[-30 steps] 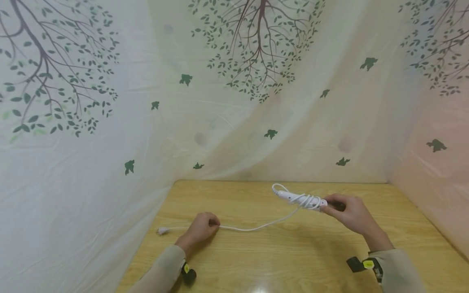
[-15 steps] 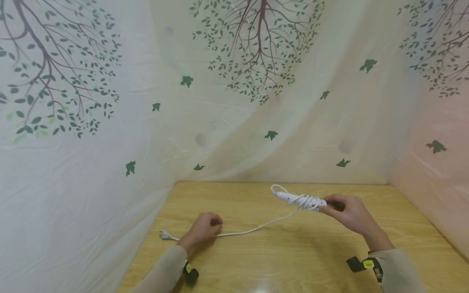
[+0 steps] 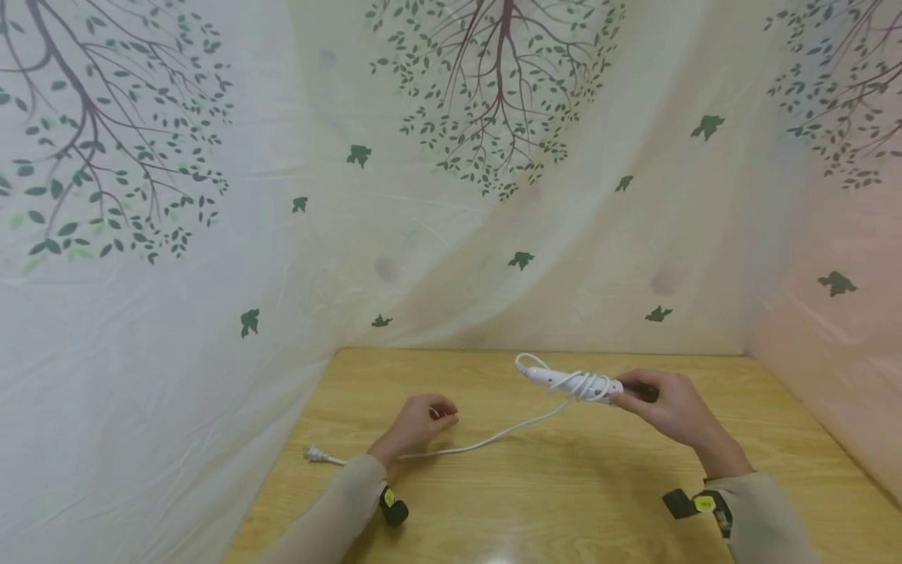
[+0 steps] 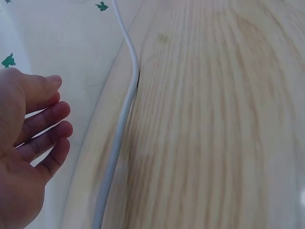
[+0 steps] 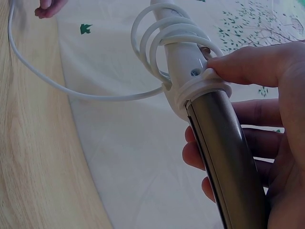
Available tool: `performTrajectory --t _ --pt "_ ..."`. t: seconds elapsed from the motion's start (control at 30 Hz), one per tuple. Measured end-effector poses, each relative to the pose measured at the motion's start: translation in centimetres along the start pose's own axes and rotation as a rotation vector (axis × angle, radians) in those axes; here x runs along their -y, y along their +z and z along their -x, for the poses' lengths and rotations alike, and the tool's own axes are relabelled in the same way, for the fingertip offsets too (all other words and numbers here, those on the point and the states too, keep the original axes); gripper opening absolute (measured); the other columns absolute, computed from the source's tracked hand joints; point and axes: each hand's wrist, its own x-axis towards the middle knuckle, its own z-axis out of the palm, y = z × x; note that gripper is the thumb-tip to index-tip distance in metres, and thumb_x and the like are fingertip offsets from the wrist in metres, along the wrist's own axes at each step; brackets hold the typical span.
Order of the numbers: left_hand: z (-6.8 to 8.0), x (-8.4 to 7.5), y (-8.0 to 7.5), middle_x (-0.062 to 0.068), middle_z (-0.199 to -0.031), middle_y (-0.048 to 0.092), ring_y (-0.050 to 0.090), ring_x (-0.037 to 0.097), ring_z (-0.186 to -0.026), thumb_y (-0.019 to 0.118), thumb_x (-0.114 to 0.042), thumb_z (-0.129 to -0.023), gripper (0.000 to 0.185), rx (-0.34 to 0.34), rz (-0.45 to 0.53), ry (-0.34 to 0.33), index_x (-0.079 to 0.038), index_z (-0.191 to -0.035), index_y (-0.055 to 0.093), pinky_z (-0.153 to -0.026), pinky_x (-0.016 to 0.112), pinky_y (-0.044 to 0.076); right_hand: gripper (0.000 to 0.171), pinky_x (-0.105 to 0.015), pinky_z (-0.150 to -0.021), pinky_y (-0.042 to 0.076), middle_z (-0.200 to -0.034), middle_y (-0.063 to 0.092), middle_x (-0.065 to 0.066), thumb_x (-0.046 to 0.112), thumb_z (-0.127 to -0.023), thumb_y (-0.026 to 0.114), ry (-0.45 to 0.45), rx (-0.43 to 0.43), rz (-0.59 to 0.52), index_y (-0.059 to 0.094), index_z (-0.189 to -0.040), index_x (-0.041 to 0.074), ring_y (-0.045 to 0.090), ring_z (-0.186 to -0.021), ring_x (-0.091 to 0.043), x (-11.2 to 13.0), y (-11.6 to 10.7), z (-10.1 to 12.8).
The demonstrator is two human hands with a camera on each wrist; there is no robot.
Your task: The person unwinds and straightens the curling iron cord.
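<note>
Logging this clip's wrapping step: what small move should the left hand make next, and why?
Probably take hold of the loose cord again. The left hand hovers open above it, gripping nothing, while the right hand holds the curling iron with several loops already around its handle and slack trailing to the plug.

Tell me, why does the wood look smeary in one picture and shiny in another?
Left wrist view: the table grain is streaked with motion blur. Head view: a bright glare spot sits at the table's near edge, and soft shadows lie under both hands. Right wrist view: the curling iron looks sharp.

White-handled curling iron (image 3: 574, 384), cord (image 3: 486, 442) wound round it, trailing across table.
</note>
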Motion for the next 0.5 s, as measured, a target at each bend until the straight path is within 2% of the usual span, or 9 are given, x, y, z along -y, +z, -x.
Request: performTrajectory --t 0.2,0.5 --pt "-1.8 -1.5 1.5 -0.001 -0.091 0.071 0.062 0.009 -0.082 0.068 -0.017 -0.092 0.017 0.025 0.068 0.012 -0.003 -0.101 0.071 -0.073 0.021 0.053 0.032 -0.021 -0.057 0.048 -0.086 0.07 -0.001 0.032 -0.088 0.072 0.003 0.004 0.008 0.071 -0.104 0.005 0.056 -0.068 -0.004 0.4 -0.2 -0.1" --pt "-3.9 -3.3 4.3 0.002 -0.093 0.071 0.061 0.007 -0.082 0.069 -0.02 -0.091 0.02 0.05 0.119 0.055 -0.003 -0.102 0.071 -0.072 0.019 0.052 0.03 -0.021 -0.057 0.049 -0.086 0.07 -0.001 0.03 -0.088 0.073 -0.016 0.0 0.002 0.071 -0.103 0.005 0.057 -0.067 -0.003 0.7 -0.1 -0.1"
